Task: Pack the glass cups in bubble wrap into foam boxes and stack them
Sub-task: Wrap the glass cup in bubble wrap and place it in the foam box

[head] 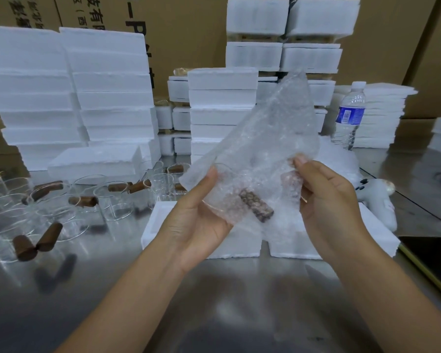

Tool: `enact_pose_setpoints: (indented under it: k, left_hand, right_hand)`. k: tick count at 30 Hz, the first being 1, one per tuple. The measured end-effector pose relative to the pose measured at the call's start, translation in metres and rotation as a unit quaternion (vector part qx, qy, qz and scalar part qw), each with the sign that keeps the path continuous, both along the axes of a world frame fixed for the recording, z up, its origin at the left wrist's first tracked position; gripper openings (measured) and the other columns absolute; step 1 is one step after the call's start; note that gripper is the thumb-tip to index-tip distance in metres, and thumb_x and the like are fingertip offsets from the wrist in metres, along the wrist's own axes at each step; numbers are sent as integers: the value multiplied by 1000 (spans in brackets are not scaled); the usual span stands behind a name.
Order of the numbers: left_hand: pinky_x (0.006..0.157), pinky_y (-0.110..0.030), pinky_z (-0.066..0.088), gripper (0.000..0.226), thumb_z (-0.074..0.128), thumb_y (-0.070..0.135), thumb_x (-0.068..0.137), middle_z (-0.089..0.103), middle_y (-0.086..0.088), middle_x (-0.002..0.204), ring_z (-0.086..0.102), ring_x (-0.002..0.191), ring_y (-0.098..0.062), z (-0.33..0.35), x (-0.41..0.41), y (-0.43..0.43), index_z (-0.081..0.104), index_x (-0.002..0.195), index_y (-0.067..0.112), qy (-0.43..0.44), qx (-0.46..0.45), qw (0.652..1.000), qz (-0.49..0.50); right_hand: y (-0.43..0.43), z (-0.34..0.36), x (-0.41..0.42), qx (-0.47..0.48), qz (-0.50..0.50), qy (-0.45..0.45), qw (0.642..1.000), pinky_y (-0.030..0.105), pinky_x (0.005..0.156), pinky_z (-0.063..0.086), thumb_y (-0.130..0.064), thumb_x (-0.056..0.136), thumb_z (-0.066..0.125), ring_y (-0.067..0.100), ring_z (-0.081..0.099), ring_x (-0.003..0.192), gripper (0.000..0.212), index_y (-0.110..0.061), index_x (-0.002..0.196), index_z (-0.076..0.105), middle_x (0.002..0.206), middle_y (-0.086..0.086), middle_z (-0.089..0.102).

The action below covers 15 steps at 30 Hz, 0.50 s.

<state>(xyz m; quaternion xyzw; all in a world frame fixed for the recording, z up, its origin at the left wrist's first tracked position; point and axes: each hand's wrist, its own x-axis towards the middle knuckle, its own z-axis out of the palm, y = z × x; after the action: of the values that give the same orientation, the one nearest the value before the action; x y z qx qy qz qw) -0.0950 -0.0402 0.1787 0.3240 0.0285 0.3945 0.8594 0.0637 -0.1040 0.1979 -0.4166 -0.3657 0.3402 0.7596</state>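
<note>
left hand (pixel 199 220) gripped bubble wrap (pixel 262 133) around glass cup (pixel 256 208) | right hand (pixel 334 207) pinched its edge | above foam box (pixel 239 247), mid-worktop (pixel 239 307)

You hold the bubble wrap (pixel 260 138) just above the open foam box (pixel 161 225). It is a clear sheet, with one corner pointing up. In its lower part a glass cup (pixel 256 208) with a brown handle lies tilted. Left of this box, more glass cups (pixel 112 202) stand or lie on their sides. Behind it, closed foam boxes (pixel 112 98) are stacked in white piles.
</note>
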Motion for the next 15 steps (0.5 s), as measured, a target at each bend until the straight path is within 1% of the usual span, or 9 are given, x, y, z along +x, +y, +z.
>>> enact_pose_setpoints:
  k: [2, 3, 4, 5, 8, 10, 11, 13, 15]
  left_hand:
    - [92, -41, 52, 75, 96, 23, 42, 67, -10, 120, 62, 114, -26, -2, 3, 0, 71, 112, 16, 52, 42, 997, 37]
    - [85, -36, 56, 67, 96, 27, 38, 70, -6, 113, 66, 107, -21, -3, 4, -1, 75, 101, 21, 86, 70, 992, 60]
    - [80, -32, 57, 62, 96, 31, 36, 72, -3, 109, 68, 102, -17, -4, 5, -2, 77, 95, 25, 117, 96, 985, 80]
    - [80, -32, 57, 64, 96, 36, 36, 72, 1, 109, 68, 101, -15, -5, 6, -2, 76, 97, 29, 147, 120, 977, 101]
    - [91, -35, 51, 90, 93, 52, 34, 70, 8, 114, 65, 108, -12, -8, 8, -3, 63, 117, 32, 227, 162, 945, 170]
    - [87, -33, 51, 96, 89, 60, 32, 70, 11, 113, 65, 108, -12, -8, 8, -4, 59, 119, 34, 246, 180, 932, 196]
    - [84, -32, 50, 95, 88, 63, 32, 70, 12, 113, 65, 107, -11, -7, 7, -5, 58, 118, 36, 253, 189, 926, 206]
    - [83, -32, 52, 96, 86, 64, 34, 68, 11, 115, 65, 106, -10, -6, 6, -7, 55, 120, 36, 267, 214, 912, 228]
    - [82, -25, 54, 86, 84, 57, 43, 67, 13, 114, 64, 105, -6, -6, 6, -10, 53, 120, 37, 274, 257, 894, 245]
  right_hand:
    - [1, 1, 2, -14, 6, 34, 999, 24, 77, 51, -30, 75, 66, 11, 64, 73, 14, -21, 69, 75, 72, -5, 69]
    - [1, 1, 3, -22, 11, 52, 998, 28, 83, 50, -28, 80, 65, 13, 64, 77, 15, -18, 75, 75, 75, -3, 70]
    - [2, 1, 4, -28, 22, 72, 997, 30, 88, 50, -28, 83, 63, 15, 66, 81, 16, -16, 85, 74, 78, -1, 72]
    - [2, 2, 4, -31, 41, 85, 995, 32, 90, 50, -29, 82, 61, 17, 67, 86, 23, -12, 95, 72, 85, 2, 73]
    - [0, 3, 0, -27, 116, 60, 991, 38, 91, 51, -36, 76, 58, 23, 65, 104, 48, -10, 115, 64, 111, 8, 69]
    - [0, 3, -3, -17, 140, 32, 990, 40, 95, 48, -38, 76, 58, 23, 62, 111, 53, -12, 123, 60, 120, 8, 65]
    - [0, 3, -5, -13, 138, 24, 990, 40, 96, 48, -37, 76, 59, 23, 61, 112, 54, -12, 124, 59, 121, 8, 65]
    - [0, 2, -6, -1, 124, 0, 992, 35, 91, 51, -33, 74, 61, 21, 64, 108, 53, -15, 124, 59, 116, 5, 68]
    - [0, -1, -7, 5, 104, -50, 993, 30, 86, 53, -34, 71, 62, 17, 67, 101, 51, -21, 121, 59, 109, 1, 71]
